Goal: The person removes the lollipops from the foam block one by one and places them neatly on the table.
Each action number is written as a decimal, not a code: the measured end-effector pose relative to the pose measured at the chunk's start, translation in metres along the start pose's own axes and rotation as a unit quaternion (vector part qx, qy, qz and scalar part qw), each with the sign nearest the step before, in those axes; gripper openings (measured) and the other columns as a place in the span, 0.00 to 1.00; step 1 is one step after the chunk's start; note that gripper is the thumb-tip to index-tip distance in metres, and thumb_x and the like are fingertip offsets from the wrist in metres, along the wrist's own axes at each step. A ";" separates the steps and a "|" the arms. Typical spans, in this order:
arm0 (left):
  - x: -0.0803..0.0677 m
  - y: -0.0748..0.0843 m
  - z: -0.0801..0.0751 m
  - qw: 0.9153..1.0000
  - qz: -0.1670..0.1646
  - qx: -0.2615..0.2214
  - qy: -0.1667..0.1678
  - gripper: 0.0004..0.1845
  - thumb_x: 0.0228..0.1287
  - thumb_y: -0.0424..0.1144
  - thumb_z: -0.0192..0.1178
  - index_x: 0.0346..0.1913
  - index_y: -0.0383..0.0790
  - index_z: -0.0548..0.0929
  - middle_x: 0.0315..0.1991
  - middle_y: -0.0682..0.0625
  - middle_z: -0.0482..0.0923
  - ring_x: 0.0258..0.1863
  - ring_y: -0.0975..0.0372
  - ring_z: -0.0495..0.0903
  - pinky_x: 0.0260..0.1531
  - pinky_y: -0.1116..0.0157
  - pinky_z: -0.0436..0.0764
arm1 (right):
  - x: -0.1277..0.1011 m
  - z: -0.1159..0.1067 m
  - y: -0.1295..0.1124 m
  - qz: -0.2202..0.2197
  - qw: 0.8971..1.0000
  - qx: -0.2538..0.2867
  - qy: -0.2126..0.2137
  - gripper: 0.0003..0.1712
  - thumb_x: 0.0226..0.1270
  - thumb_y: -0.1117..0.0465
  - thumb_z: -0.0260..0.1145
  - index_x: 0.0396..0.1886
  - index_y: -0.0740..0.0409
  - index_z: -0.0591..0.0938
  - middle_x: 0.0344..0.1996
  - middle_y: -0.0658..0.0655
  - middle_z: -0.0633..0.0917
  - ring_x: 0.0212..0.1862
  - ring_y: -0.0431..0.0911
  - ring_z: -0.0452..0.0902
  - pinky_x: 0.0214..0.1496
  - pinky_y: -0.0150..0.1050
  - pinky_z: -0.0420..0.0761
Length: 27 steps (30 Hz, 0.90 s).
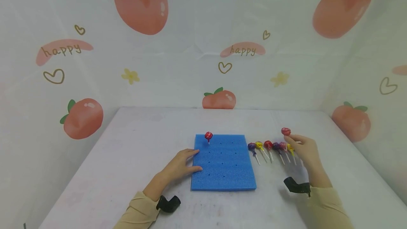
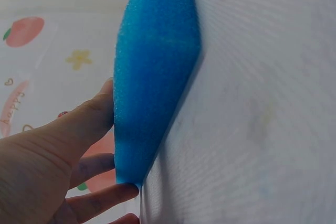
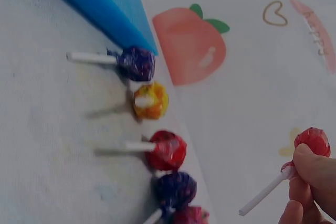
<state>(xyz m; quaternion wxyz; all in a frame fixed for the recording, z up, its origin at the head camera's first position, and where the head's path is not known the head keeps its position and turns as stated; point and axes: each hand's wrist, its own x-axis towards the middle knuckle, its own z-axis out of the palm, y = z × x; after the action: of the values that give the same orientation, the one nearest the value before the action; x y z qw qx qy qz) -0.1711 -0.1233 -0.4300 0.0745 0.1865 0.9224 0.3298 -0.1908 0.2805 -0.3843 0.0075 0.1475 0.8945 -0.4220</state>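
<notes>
A blue foam pad (image 1: 224,162) with rows of small holes lies flat on the white table (image 1: 127,158). One red lollipop (image 1: 208,136) stands upright in its far left corner hole. My left hand (image 1: 182,163) rests with straight fingers against the pad's left edge (image 2: 152,82). My right hand (image 1: 303,148) pinches the stick of a red lollipop (image 1: 285,131), lifted above a row of several lollipops (image 1: 270,147) lying right of the pad. In the right wrist view the held lollipop (image 3: 312,142) is at the lower right, with the lying row (image 3: 157,129) beside the pad's corner (image 3: 113,9).
Printed backdrop walls (image 1: 203,45) with peaches and hearts enclose the table at the back and both sides. Black wrist straps (image 1: 167,203) sit on both sleeves.
</notes>
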 end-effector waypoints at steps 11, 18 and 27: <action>0.000 0.001 0.000 1.000 -0.002 -0.002 -0.002 0.36 0.56 0.49 0.65 0.65 0.37 0.68 0.64 0.38 0.68 0.66 0.45 0.64 0.64 0.46 0.66 | 0.007 -0.017 0.030 0.047 0.999 0.009 0.023 0.42 0.67 0.37 0.48 0.65 0.67 0.66 0.66 0.73 0.63 0.66 0.67 0.57 0.64 0.66 0.63; -0.001 0.001 -0.001 1.000 0.003 -0.005 -0.001 0.35 0.56 0.49 0.65 0.65 0.37 0.69 0.64 0.37 0.68 0.66 0.45 0.64 0.65 0.46 0.65 | 0.009 -0.022 0.044 0.045 0.997 0.000 0.065 0.38 0.67 0.41 0.52 0.61 0.70 0.71 0.58 0.73 0.72 0.45 0.52 0.75 0.45 0.46 0.76; -0.001 0.000 -0.001 1.000 0.001 -0.004 -0.003 0.35 0.57 0.48 0.65 0.65 0.37 0.69 0.64 0.37 0.68 0.66 0.45 0.64 0.65 0.46 0.65 | 0.013 -0.031 0.059 0.075 0.995 -0.007 0.068 0.35 0.66 0.44 0.56 0.58 0.71 0.73 0.39 0.66 0.84 0.30 0.33 0.69 0.34 0.31 0.71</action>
<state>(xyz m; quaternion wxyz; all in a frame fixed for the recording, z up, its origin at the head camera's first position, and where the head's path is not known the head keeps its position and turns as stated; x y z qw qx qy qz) -0.1704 -0.1237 -0.4292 0.0775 0.1881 0.9206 0.3332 -0.1836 0.3421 -0.4104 -0.0203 0.2422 0.8822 -0.4033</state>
